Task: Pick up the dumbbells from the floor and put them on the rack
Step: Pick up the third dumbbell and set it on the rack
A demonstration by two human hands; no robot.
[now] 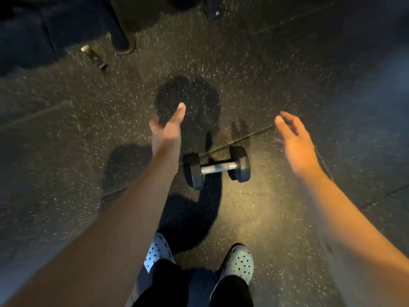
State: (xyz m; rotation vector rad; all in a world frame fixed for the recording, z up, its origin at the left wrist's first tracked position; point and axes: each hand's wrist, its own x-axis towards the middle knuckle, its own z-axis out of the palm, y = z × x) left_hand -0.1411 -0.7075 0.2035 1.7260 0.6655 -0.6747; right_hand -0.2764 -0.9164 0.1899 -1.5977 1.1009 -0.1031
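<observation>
- Holding our left hand (pixel 167 129) open above the floor, thumb raised and fingers loosely spread, we are gripping nothing with it.
- We are holding our right hand (pixel 294 138) open too, fingers slightly curled and empty, out to the right side.
- We are seeing one dumbbell (pixel 216 167) lying on the speckled rubber floor (pixel 287 74), between our two forearms and nearer to us than either hand; neither hand is touching it.
- Its long axis is running across us, left to right, with the right head tilted a little farther away; the metal handle (pixel 218 167) is lying bare and reachable from above.
- We are judging the left arm the nearer: its wrist is passing just beside the left head, while the right hand is standing well apart.
- We are judging that the pickup has not yet begun and that a hand would need drawing back and down onto the handle.
- Our feet, in pale perforated clogs (pixel 238 262), are standing just behind the dumbbell.
- We are not making out a rack with certainty; dark, blurred equipment (pixel 119 38) is standing at the far left.
</observation>
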